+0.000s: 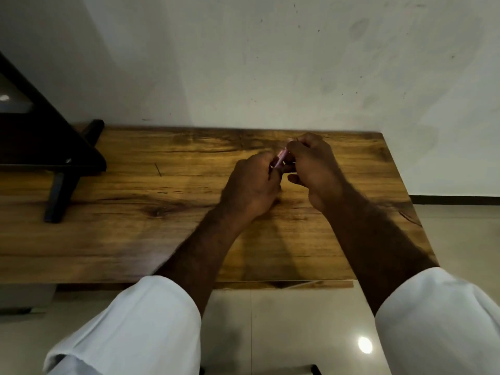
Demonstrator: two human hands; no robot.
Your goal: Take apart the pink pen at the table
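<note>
Nearest, two white sleeves (140,328) are rolled back from two bare forearms that reach out over a pale tiled floor (284,334), where one bright spot of light is reflected. Beyond the floor comes the near edge of one wooden table (135,239), and both hands are raised just above its right half, close together and touching one another. The left hand (251,185) has its fingers curled round the lower end of one small pink stick (281,157), perhaps a pen or a slim tube; too little of it shows to tell which. The right hand (313,169) curls its fingers and thumb over the upper end of the same stick, so the thing is held between the two hands, clear of the tabletop, tilted up and away. Judging by the two opposed grips, the step in hand looks like pulling or twisting the stick's ends apart or together; whether it has a cap I cannot tell. The next move would call for a steady hold by one hand while the other turns or draws along the stick's line. Farther left, one dark stand (62,185) with two feet rests on the table, carrying what seems a screen. Farthest, one marked white wall (270,63) rises behind the table.
</note>
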